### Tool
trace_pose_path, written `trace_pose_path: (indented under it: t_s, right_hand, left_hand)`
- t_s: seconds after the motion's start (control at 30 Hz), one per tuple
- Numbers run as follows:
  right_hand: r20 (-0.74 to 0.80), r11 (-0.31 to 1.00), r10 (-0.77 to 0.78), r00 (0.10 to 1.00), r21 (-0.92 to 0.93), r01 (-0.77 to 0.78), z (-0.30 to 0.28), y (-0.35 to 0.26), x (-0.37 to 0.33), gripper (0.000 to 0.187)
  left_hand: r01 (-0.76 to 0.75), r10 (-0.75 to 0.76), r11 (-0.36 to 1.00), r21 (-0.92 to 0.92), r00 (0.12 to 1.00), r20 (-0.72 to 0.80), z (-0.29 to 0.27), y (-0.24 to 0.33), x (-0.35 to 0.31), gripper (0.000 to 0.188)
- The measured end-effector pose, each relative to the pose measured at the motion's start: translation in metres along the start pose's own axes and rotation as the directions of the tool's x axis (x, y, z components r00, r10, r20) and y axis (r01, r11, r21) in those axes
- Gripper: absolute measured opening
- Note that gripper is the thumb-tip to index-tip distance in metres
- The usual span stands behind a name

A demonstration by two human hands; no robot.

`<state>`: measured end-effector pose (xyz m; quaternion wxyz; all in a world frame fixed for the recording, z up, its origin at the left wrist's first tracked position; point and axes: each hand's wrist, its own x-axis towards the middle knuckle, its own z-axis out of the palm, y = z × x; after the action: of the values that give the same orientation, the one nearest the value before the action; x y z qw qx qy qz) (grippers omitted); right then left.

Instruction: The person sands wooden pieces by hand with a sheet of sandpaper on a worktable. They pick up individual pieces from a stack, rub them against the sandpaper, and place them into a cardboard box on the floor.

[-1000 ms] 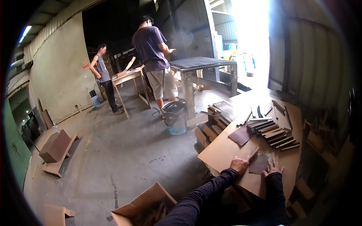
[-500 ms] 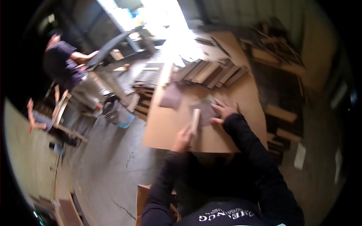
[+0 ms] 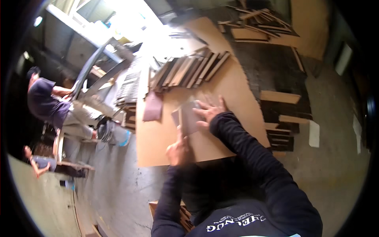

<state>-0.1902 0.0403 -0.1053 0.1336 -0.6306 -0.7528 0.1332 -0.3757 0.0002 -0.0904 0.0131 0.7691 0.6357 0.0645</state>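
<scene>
My left hand [image 3: 178,152] is closed round the near end of a short pale wooden strip [image 3: 180,117], which rests against a grey-brown sheet [image 3: 192,121] that looks like sandpaper. On the right edge of that sheet lies my right hand [image 3: 212,111], fingers spread and flat. A reddish-brown sheet [image 3: 153,106] of similar look lies farther left on the brown board [image 3: 233,134] that covers the work table. Beyond both hands, several wooden strips [image 3: 189,70] lean side by side in a row, some with dark faces.
Dark stacked boards [image 3: 272,73] with loose scrap strips [image 3: 268,21] stand to the right. At the left, a person [image 3: 49,98] in a dark shirt handles a long dark piece, near a lined bin [image 3: 114,132]. Another person [image 3: 41,164] is farther off. A cardboard box [image 3: 185,217] sits below my left arm.
The whole view has shifted, so the table now appears farther left. My left hand still grips the wooden strip, and my right hand stays spread on the grey-brown sheet.
</scene>
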Motion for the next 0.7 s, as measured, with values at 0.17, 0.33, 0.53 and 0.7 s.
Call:
trace_pose_path:
  t_s: [0.17, 0.33, 0.53, 0.7]
  right_hand:
    - [-0.093, 0.992, 0.040, 0.995, 0.124, -0.028, -0.023, -0.007, -0.005, 0.054]
    - [-0.061, 0.994, 0.050, 0.997, 0.105, -0.043, -0.020, -0.005, -0.017, 0.055]
    - [-0.027, 0.996, 0.052, 0.998, 0.077, -0.050, -0.019, -0.017, -0.013, 0.058]
    - [-0.018, 0.990, 0.111, 0.994, 0.090, -0.109, -0.029, -0.002, -0.014, 0.058]
  left_hand:
    - [-0.036, 0.075, 0.985, 0.167, 0.969, -0.235, 0.010, -0.002, 0.063, 0.043]
    - [-0.061, 0.060, 0.998, 0.002, 0.988, -0.143, 0.015, -0.014, -0.025, 0.048]
    - [0.029, -0.043, 0.995, -0.094, 0.988, -0.151, 0.013, -0.012, 0.057, 0.042]
    - [-0.078, 0.068, 0.994, -0.078, 0.990, -0.125, 0.022, -0.011, 0.013, 0.046]
